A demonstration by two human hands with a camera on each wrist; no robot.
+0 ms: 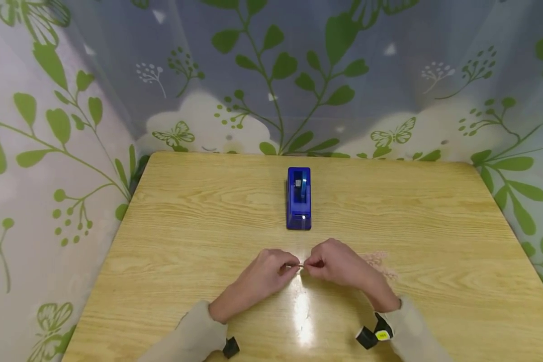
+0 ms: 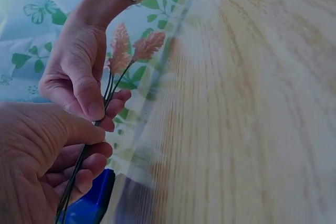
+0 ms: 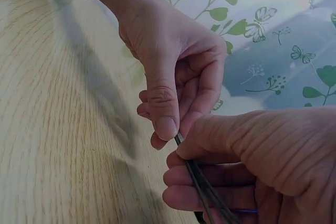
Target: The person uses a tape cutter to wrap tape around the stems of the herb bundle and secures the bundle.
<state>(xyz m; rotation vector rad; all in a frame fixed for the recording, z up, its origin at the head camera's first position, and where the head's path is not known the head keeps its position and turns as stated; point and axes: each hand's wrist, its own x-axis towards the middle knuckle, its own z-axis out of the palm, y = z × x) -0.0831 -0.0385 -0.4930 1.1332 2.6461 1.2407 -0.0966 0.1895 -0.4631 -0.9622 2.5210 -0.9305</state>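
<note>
Just below the centre of the head view, a person's left hand (image 1: 264, 271) and right hand (image 1: 341, 264) nearly meet, both pinching dark stems (image 2: 74, 177) whose pink flower heads (image 2: 119, 51) show right of centre. Above them, mid-frame, a blue tape dispenser (image 1: 299, 207) stands on a wooden table (image 1: 199, 211).

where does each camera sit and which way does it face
Head: on the head, facing forward and down at the table and blue tape dispenser; left hand, right hand and sleeves show.
Left wrist: on that wrist, facing past the left hand to the right hand and pink flowers.
Right wrist: on that wrist, facing across to the left hand; right hand nearest.
Shared: both wrist views show both hands pinching stems.
</note>
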